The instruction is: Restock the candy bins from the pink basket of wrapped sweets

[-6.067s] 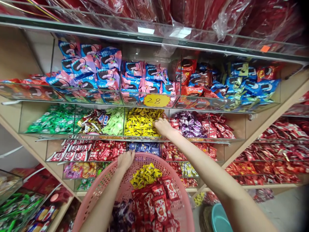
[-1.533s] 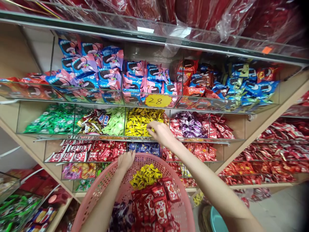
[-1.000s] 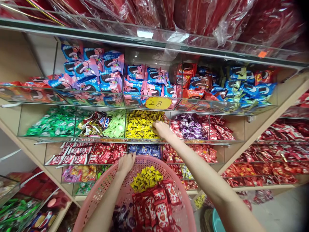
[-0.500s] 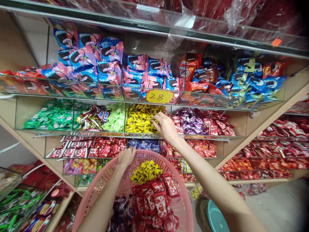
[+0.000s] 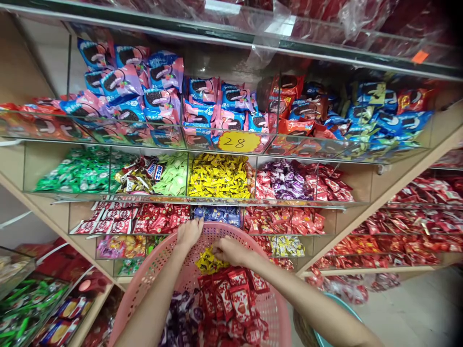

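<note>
A pink perforated basket (image 5: 127, 294) holds yellow-wrapped candies (image 5: 210, 262), red packets (image 5: 239, 301) and purple-wrapped sweets (image 5: 181, 313). My left hand (image 5: 189, 233) is closed over the basket's far rim. Above the yellow candies, inside the basket, is my right hand (image 5: 231, 250), its fingers curled together; what they hold, if anything, is hidden. Straight ahead, a shelf compartment is filled with loose yellow candies (image 5: 219, 178).
Blue and pink cookie packs (image 5: 123, 84) fill the upper shelf, behind a yellow "28" tag (image 5: 239, 141). Green candies (image 5: 81, 168) lie at left, purple ones (image 5: 289, 180) right of the yellow. A teal tub (image 5: 340, 304) stands on the floor at lower right.
My right hand has moved down from the yellow candies on the shelf to above those in the basket. My left hand has stayed on the rim.
</note>
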Available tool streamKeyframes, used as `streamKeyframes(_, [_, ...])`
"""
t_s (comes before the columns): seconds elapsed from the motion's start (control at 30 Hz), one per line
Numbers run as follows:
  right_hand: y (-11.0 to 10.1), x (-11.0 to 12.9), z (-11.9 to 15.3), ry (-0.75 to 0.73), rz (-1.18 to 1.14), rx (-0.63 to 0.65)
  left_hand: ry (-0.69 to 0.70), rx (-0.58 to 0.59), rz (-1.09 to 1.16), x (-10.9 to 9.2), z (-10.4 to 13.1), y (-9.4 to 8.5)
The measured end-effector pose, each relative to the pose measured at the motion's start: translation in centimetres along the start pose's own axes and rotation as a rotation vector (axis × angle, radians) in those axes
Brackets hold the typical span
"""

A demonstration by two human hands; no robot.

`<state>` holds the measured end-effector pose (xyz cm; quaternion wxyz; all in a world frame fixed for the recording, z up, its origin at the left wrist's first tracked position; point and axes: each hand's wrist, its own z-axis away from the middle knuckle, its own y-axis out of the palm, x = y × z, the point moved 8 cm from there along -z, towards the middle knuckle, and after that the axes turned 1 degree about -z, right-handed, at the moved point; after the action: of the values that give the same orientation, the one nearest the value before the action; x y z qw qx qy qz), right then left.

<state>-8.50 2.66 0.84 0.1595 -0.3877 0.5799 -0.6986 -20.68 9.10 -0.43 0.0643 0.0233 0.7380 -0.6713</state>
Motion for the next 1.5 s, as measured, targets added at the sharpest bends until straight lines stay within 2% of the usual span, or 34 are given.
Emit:
streamKeyframes(0.23, [1.3,-0.3,0.1,0.083,0.056,0.056,-0.001,0.006,0.009,-0.1,0.0,0.0])
streamKeyframes(0.33, [0.3,-0.3,0.3,0.1,0.093,0.039,-0.014,0.018,0.01,0.0,0.0,0.1])
streamKeyframes(0.47, [-4.2,1.3,0.3,0.052,0.107,-0.077,-0.012,0.015,0.008,0.0,0.1,0.0])
streamKeyframes(0.63, [-12.8,3.9,0.2,-0.089,0.077,-0.307,0.004,0.018,0.015,-0.1,0.0,0.0])
streamKeyframes(0.7, [-15.9,3.9,0.0,-0.108,0.118,-0.403,-0.009,0.021,0.015,0.0,0.0,0.1])
streamKeyframes(0.8, [-18.8,2.1,-0.9,-0.005,0.258,-0.476,-0.026,0.021,0.008,0.2,0.0,0.1])
streamKeyframes(0.87, [-19.3,0.5,-1.8,0.079,0.344,-0.442,-0.027,0.017,0.012,0.2,0.0,0.0])
streamKeyframes(0.97, [-18.8,-1.3,-3.1,0.136,0.402,-0.36,-0.017,0.006,0.016,0.1,0.0,0.0])
streamKeyframes(1.13, [-17.9,-2.5,-4.2,0.194,0.453,-0.324,-0.005,0.0,0.019,0.1,0.1,-0.1])
streamKeyframes(1.3, [-18.4,-2.4,-3.8,0.2,0.491,-0.394,-0.007,0.007,0.024,0.2,0.0,0.0])
streamKeyframes(1.5, [-20.9,-1.5,-1.2,0.176,0.405,-0.613,-0.003,0.008,0.017,0.1,-0.1,0.1])
